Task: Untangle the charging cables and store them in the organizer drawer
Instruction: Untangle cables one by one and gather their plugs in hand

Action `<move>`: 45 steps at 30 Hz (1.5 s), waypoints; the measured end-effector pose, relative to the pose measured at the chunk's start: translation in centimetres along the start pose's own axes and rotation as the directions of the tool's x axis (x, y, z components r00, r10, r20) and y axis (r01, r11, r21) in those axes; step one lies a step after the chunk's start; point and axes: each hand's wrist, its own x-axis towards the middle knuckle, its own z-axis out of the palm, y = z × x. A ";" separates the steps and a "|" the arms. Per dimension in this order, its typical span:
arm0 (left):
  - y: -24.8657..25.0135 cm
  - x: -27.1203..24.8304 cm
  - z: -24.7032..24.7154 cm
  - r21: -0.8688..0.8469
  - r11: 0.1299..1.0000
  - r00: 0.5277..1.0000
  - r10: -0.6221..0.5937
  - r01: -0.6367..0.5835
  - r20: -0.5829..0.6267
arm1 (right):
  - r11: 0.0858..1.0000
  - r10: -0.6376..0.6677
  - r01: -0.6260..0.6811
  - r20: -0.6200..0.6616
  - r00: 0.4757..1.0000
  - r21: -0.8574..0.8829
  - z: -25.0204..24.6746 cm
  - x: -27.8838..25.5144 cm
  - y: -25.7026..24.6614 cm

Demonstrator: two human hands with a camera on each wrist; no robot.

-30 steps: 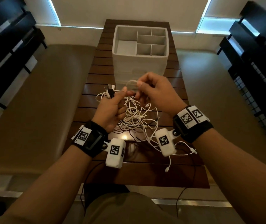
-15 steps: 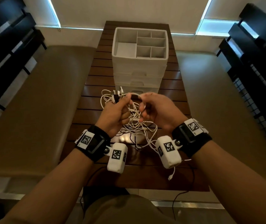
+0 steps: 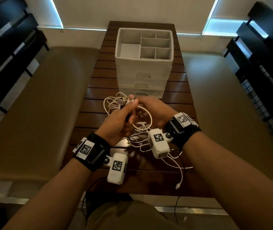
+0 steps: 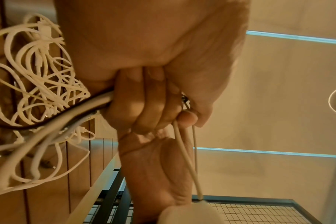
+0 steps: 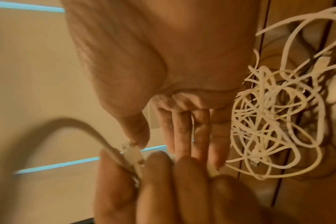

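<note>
A tangle of white charging cables (image 3: 139,128) is held up above the near half of the slatted wooden table (image 3: 97,77), with loose strands trailing down to the tabletop and one plug end (image 3: 177,185) hanging near the front edge. Several strands, a dark one among them, are gripped in the left hand (image 3: 120,123), whose fingers (image 4: 142,106) are curled tightly round the bundle. A white connector (image 5: 131,153) at the top of the tangle is pinched between the thumb and fingers of the right hand (image 3: 155,112), the remaining fingers being held fairly straight. Beyond the hands, near the far end of the table, a white organizer drawer unit (image 3: 144,77) is seen, its drawer fronts closed and its divided top tray (image 3: 170,47) uncovered.
</note>
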 end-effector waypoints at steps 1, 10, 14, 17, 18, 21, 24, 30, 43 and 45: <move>-0.1 -0.1 -0.1 0.005 1.000 1.000 -0.012 0.012 -0.014 | 0.998 -0.042 0.043 -0.010 0.999 0.043 0.1 0.0 -0.5; -1.0 -1.0 -0.1 0.182 0.971 0.981 -0.173 0.154 0.089 | 0.891 -0.271 0.373 -0.359 0.893 0.257 0.7 0.9 -4.2; -0.9 -0.6 -1.2 0.004 0.999 0.998 -0.053 0.053 0.019 | 0.933 -0.303 0.344 -0.288 0.909 0.104 0.2 -0.2 -5.0; -0.6 0.0 -2.4 -0.189 0.982 0.997 0.010 -0.026 -0.083 | 0.948 -0.314 0.318 -0.175 0.933 -0.006 -0.1 -1.7 -5.0; -0.3 0.2 -2.4 -0.212 0.977 0.996 0.012 -0.031 -0.089 | 0.952 -0.307 0.304 -0.133 0.942 -0.044 0.1 -2.3 -4.8; 0.9 1.1 -2.3 -0.241 0.969 0.998 0.043 -0.053 -0.045 | 0.943 -0.257 0.257 0.027 0.966 -0.210 0.8 -3.7 -3.1; 2.4 2.3 -2.6 -0.315 0.940 0.990 0.114 -0.133 -0.077 | 0.895 -0.188 0.219 0.118 0.975 -0.388 0.9 -4.6 -0.4; 4.0 2.6 -3.9 -0.401 0.896 0.976 0.133 -0.192 -0.172 | 0.825 -0.084 0.134 0.116 0.990 -0.549 -2.4 -7.3 3.3; 0.9 0.3 -0.4 -0.094 0.976 0.975 0.187 -0.199 -0.120 | 0.761 -0.347 0.188 -0.144 0.927 -0.621 -1.5 -4.3 -1.3; 0.5 -0.1 0.3 -0.014 0.982 0.975 0.183 -0.186 -0.125 | 0.811 -0.266 0.173 -0.088 0.960 -0.560 0.2 -3.5 -1.9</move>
